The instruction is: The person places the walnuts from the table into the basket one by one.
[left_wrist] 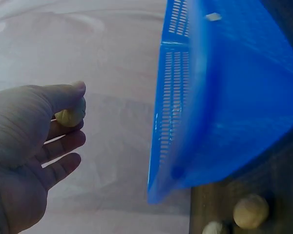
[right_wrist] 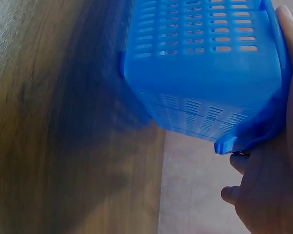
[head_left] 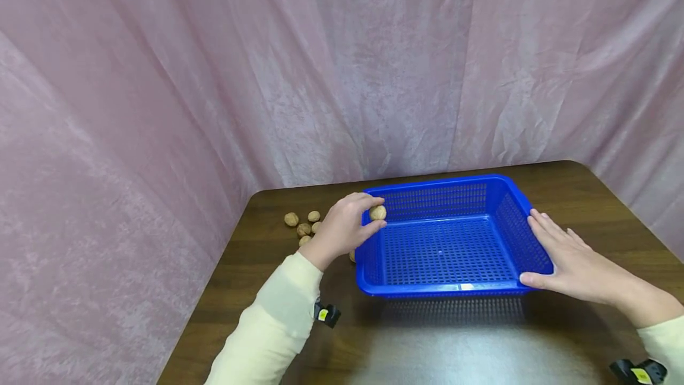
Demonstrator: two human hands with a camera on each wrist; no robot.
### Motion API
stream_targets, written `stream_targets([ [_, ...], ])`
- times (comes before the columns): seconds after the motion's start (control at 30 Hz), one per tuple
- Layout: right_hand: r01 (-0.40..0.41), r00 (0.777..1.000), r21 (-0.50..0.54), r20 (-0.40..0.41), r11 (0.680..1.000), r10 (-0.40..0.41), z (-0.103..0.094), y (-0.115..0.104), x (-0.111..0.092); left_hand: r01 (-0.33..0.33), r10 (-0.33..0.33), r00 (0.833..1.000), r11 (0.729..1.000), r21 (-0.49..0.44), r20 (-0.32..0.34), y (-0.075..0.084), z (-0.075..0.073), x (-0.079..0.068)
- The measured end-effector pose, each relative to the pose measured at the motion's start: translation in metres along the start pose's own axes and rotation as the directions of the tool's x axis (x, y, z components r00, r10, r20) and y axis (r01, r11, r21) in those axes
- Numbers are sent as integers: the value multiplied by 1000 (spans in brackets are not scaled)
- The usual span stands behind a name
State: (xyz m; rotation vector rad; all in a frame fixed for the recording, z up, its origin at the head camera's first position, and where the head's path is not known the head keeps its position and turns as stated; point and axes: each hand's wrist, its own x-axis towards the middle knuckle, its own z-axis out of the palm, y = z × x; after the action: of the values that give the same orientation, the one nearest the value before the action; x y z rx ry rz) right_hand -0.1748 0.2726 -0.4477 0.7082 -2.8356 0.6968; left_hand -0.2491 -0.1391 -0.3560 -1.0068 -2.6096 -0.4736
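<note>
Between thumb and fingertips, my left hand [head_left: 350, 221] pinches a walnut [head_left: 378, 212] above the left end of a blue plastic basket [head_left: 449, 289]. The left wrist view shows that walnut [left_wrist: 72, 115] partly covered by the thumb and fingers. My right hand [head_left: 579, 263] rests at the basket's right end, its fingers fairly straight along the rim and its thumb on the near corner. In the right wrist view the basket's perforated side [right_wrist: 200, 73] is against that hand [right_wrist: 273, 180]. The basket's mesh floor is bare in the head view.
Several loose walnuts [head_left: 303, 230] lie on the brown wooden table [head_left: 235, 290] left of the basket, some partly hidden by my left hand and the basket. A pink curtain [head_left: 395, 76] hangs behind the table's far edge.
</note>
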Motion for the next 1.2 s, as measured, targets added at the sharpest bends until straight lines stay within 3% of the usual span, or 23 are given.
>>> stream_targets([
  [0.13,1,1000,-19,8,1000,-1,-1,0,0,31,-32,994,999,7,106,2,11,36],
  [0.27,-10,1000,-17,6,1000,10,1,1,-3,62,-58,983,998,-16,172,0,29,65],
  [0.53,10,1000,-13,-13,1000,-10,2,5,-3,131,-119,960,991,-33,254,-13,69,108],
  [0.7,17,1000,8,-5,1000,-17,5,5,-2,228,-190,941,968,-109,280,-25,97,109],
  [0.87,14,1000,19,-1,1000,-14,6,3,-8,365,-252,887,895,-255,388,-26,118,97],
  [0.97,22,1000,14,-10,1000,-22,5,3,-8,395,-263,881,867,-305,394,-27,122,93],
  [1.07,26,1000,13,-14,1000,-26,3,4,-6,401,-271,884,859,-320,382,-30,125,94],
  [1.2,26,1000,25,-12,999,-26,3,5,-5,425,-259,859,841,-334,442,-31,126,94],
])
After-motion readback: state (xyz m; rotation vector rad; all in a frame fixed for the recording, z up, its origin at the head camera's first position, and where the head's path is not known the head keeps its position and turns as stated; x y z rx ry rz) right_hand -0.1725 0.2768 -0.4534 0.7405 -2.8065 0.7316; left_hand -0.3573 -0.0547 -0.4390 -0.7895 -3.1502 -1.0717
